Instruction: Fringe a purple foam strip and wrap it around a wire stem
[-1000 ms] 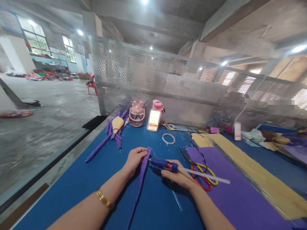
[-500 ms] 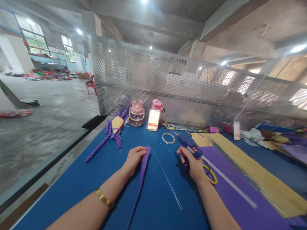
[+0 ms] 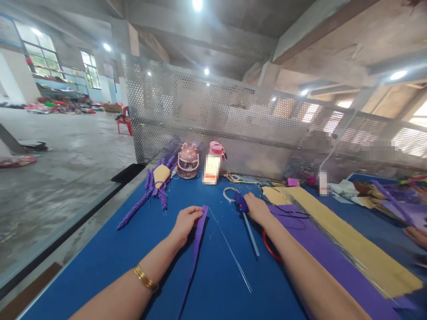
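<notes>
My left hand (image 3: 187, 224) pinches the top end of a purple paper strip (image 3: 199, 229), which trails down toward the front of the blue table. Just right of it lie thin clear wires (image 3: 233, 253). My right hand (image 3: 257, 209) is closed at a blue hot glue gun (image 3: 240, 202), low over the table near a pale ring (image 3: 228, 194); its fingers are partly hidden. A translucent glue stick (image 3: 251, 235) juts from the gun toward me. Beside my right forearm shows part of a red loop (image 3: 271, 249).
Purple flower stems with a yellow wrap (image 3: 161, 174) lie at back left. A pink bottle (image 3: 188, 161) stands near the perforated metal screen (image 3: 233, 111). Purple sheet (image 3: 320, 253) and yellow sheet (image 3: 353, 235) cover the right side. Another person's hand (image 3: 416, 235) shows at the right edge.
My right hand has moved left and slightly forward with the glue gun, turning it so the stick points toward me. The red loop has come into view. My left hand still holds the strip.
</notes>
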`<state>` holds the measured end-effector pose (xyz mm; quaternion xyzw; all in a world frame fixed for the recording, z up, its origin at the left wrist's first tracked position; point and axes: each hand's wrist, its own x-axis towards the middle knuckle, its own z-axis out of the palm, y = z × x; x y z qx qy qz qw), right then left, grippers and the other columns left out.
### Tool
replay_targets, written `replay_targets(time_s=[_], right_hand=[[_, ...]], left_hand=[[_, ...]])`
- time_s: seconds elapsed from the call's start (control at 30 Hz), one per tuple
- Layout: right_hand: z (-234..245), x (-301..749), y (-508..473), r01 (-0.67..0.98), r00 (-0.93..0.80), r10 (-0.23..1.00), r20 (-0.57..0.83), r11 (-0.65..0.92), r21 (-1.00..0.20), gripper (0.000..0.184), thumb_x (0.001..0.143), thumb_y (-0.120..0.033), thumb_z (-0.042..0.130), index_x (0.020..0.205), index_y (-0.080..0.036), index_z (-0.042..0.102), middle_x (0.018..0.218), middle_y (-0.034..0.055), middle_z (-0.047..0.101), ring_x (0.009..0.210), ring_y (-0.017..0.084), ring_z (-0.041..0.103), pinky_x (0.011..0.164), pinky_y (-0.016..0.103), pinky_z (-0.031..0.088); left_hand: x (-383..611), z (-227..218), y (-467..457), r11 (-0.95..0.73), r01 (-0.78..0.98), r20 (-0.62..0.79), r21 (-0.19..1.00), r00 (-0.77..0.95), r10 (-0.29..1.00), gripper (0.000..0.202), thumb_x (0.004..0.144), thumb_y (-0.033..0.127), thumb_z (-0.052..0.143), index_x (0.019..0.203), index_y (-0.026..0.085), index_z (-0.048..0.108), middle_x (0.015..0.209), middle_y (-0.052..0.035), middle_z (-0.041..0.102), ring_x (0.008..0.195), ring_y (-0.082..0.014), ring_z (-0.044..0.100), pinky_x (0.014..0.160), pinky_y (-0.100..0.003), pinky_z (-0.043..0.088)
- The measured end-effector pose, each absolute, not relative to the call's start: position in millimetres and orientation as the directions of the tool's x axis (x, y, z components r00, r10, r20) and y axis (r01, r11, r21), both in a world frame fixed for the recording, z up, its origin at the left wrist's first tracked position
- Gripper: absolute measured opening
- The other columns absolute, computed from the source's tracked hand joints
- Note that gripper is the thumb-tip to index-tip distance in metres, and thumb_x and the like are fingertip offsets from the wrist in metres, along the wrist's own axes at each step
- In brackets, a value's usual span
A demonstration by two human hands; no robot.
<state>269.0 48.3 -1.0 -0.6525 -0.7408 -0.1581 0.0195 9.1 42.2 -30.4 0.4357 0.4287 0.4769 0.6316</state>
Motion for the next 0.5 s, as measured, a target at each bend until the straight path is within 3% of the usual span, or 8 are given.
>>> replay_targets(time_s=[0.27,0.5], right_hand=[[1.9,275.4,74.8,0.941,-0.206,0.975,0.084,0.174,0.291,0.024,0.079,-0.01,0.046,0.102,-0.015,0.05,0.105,0.0115,0.049,0.09,0.021,0.054,0.071,0.028,0.036],[7.2,280.3,68.0,0.946,-0.194,0.981,0.023,0.181,0.269,0.045,0.069,-0.007,0.055,0.112,-0.017,0.049,0.108,0.0124,0.05,0.093,0.024,0.052,0.074,0.029,0.034]], left_hand=[[9.7,-28.7,41.7,0.186,-0.255,-0.145,0.949,0.171,0.975,0.016,0.055,0.023,0.066,0.067,0.014,0.065,0.05,0.0024,0.058,0.041,-0.0061,0.044,0.044,-0.02,0.03],[9.5,-28.2,40.8,0.178,-0.258,-0.136,0.95,0.173,0.975,0.016,0.055,0.023,0.066,0.068,0.013,0.065,0.051,0.0017,0.059,0.042,-0.0065,0.045,0.046,-0.02,0.031]])
